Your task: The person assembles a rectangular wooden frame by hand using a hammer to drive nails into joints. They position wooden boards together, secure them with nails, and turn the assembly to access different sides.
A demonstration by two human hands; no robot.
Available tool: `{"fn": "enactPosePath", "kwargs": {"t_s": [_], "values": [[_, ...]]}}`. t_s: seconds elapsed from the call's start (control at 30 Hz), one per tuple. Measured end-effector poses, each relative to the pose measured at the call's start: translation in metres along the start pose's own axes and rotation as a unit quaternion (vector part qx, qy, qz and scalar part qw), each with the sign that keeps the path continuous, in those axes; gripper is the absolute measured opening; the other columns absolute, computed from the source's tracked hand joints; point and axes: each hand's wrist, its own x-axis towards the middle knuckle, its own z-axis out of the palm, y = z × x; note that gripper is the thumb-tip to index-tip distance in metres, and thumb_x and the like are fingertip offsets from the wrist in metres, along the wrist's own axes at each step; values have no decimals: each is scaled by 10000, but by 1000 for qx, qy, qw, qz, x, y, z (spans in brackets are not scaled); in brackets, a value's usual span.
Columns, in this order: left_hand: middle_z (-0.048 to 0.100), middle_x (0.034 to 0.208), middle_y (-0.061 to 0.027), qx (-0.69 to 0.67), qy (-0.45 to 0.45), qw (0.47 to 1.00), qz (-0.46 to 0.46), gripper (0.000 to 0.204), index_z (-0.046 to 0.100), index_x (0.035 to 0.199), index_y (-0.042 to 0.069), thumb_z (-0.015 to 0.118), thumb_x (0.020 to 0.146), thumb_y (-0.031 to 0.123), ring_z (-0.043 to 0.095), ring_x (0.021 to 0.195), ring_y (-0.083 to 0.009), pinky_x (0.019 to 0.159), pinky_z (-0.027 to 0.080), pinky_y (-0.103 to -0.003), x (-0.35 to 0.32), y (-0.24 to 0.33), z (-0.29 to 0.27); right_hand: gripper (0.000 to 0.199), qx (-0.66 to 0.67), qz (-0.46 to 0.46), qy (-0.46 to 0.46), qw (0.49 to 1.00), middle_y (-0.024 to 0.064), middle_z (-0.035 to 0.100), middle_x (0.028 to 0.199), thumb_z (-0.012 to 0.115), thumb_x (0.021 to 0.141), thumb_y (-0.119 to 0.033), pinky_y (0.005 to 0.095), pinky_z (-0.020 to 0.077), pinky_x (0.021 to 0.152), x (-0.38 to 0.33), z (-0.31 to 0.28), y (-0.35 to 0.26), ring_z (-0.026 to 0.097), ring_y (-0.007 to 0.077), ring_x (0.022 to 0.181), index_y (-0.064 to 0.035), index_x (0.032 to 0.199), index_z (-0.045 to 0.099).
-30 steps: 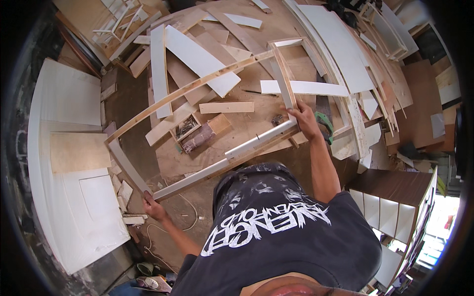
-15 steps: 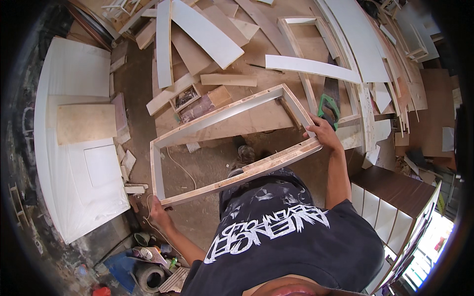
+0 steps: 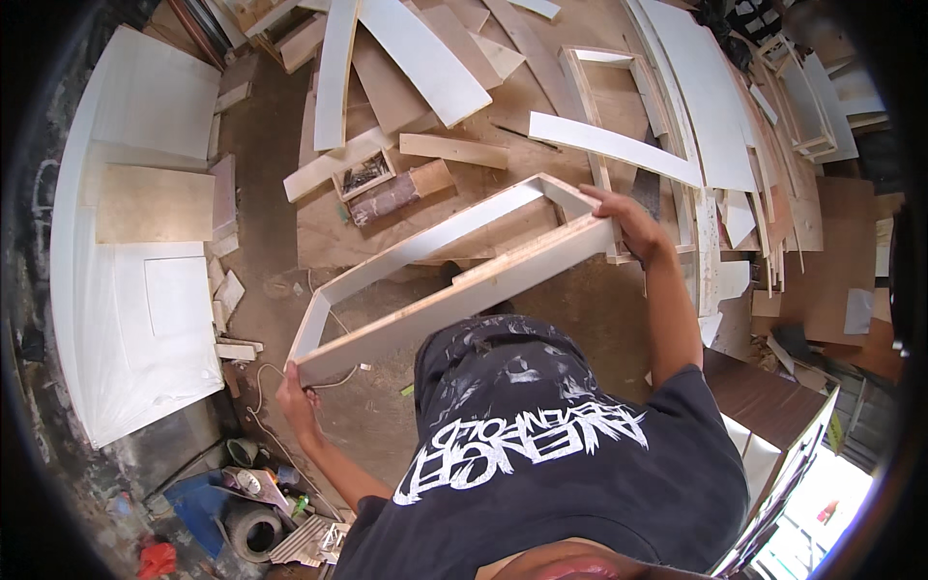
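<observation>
I hold a long rectangular wooden frame (image 3: pixel 454 256) with white-faced sides, lifted level above the floor in front of me. My left hand (image 3: pixel 295 389) grips its near left corner from below. My right hand (image 3: pixel 626 224) grips the far right end, fingers wrapped over the top edge. The frame's inside is hollow, and the floor shows through it.
Loose white boards and plywood strips (image 3: pixel 416 58) lie scattered on the floor ahead. Another open wooden frame (image 3: pixel 619 72) rests at the far right. Large white panels (image 3: pixel 135 290) lie stacked on the left. A dark brown cabinet (image 3: pixel 773 406) stands at the right; tools and a small wheel (image 3: pixel 253 527) sit at lower left.
The frame has swung closer to me and turned flatter, now showing its side walls. Both hands kept their hold on its two ends.
</observation>
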Motion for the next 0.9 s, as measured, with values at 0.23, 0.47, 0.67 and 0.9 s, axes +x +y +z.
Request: {"fn": "enactPosePath", "kwargs": {"t_s": [0.23, 0.47, 0.67, 0.9], "values": [[452, 630, 42, 33, -55, 987, 148, 390, 573, 810, 75, 629, 1021, 397, 409, 547, -47, 491, 331, -240, 52, 13, 41, 490, -3, -4, 76, 997, 52, 663, 1095, 615, 904, -419, 280, 466, 797, 33, -4, -42, 603, 156, 942, -124, 1286, 695], [442, 614, 40, 12, -59, 978, 198, 396, 549, 802, 67, 592, 1049, 374, 414, 545, -63, 502, 332, -252, 101, 50, 80, 459, 32, -24, 149, 988, 41, 676, 1023, 533, 1025, -449, 287, 547, 707, 71, -20, -48, 631, 133, 838, -92, 1259, 703], [536, 779, -28, 68, -4, 941, 331, 418, 630, 949, -4, 560, 1057, 394, 506, 694, -115, 622, 432, -297, 137, 55, 110, 590, 32, 0, 187, 982, 72, 681, 987, 537, 1001, -570, 261, 552, 675, 92, -10, -61, 666, 140, 815, -83, 1307, 668], [634, 926, -94, 27, 10, 964, 264, 478, 605, 1046, -10, 510, 1057, 458, 608, 845, -184, 772, 508, -329, 146, 59, 125, 679, 265, -115, 341, 895, 106, 697, 1051, 478, 998, -636, 317, 513, 688, 116, 21, 4, 683, 197, 781, -56, 1332, 594]]}}
